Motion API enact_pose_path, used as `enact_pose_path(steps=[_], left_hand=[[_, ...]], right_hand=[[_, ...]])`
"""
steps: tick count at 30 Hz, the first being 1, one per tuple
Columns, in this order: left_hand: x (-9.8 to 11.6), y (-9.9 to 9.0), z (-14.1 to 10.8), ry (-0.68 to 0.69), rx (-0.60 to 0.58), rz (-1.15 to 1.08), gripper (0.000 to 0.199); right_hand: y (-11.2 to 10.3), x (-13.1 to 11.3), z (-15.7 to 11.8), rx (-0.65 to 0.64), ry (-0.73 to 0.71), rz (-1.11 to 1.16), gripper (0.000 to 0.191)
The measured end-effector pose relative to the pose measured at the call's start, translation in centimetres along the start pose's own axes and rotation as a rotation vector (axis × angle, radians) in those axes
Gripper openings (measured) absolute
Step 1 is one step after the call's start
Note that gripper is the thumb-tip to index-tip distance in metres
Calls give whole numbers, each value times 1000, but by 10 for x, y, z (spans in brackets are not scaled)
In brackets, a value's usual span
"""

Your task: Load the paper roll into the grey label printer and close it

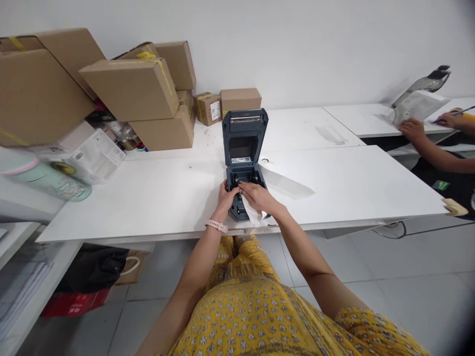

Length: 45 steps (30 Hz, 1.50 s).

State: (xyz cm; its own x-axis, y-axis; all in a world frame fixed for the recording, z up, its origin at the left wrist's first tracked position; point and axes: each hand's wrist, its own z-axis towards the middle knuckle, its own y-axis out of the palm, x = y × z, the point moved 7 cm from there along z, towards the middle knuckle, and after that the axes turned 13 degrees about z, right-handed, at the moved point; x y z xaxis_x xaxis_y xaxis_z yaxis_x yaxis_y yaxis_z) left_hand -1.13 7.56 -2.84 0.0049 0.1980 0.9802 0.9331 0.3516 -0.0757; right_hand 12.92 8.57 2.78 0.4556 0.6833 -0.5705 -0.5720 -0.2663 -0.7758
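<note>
A dark grey label printer (245, 143) stands on the white table with its lid raised, its inner rollers partly showing. My left hand (225, 198), with a pink band on the wrist, is closed around the printer's left side, thumb reaching over the edge. My right hand (260, 197) is inside the open body, fingers pinched on a crumpled white tissue (253, 213) that hangs down over the front edge. The fingertips of both hands nearly meet there and hide part of the mechanism. To the right of the printer lies a flat white paper strip (289, 184).
Cardboard boxes (129, 89) are stacked at the back left, with smaller boxes (241, 100) behind the printer. A mint green bottle (55, 180) and a white box (98, 155) stand left. At the far right, another person's hands (412, 131) hold a white package (421, 106) and a pen.
</note>
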Motion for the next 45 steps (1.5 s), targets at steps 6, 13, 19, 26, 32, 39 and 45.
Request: enact_pose_path(steps=[6,13,19,26,32,39,45], left_hand=[[3,0,-4,-43,-8,12,65],[12,-1,-11,-42,-3,74,64],[14,-1,-12,-37,-8,64,58],[15,-1,-12,-37,11,65,61],[13,-2,-9,-38,-3,79,65],[11,-1,-40,44,-15,97,98],[7,0,-80,65,-80,73,111]], right_hand=[[-5,-8,-14,91,-63,56,53],[-16,-20,-37,202,-39,66,78],[-11,-45,-66,335,-83,-80,33],[-3,-63,-74,389,-94,-177,31],[-1,-59,-78,377,-56,-100,29],[-77,-45,-70,605,-48,144,31],[-178,2,75,646,-138,50,67]])
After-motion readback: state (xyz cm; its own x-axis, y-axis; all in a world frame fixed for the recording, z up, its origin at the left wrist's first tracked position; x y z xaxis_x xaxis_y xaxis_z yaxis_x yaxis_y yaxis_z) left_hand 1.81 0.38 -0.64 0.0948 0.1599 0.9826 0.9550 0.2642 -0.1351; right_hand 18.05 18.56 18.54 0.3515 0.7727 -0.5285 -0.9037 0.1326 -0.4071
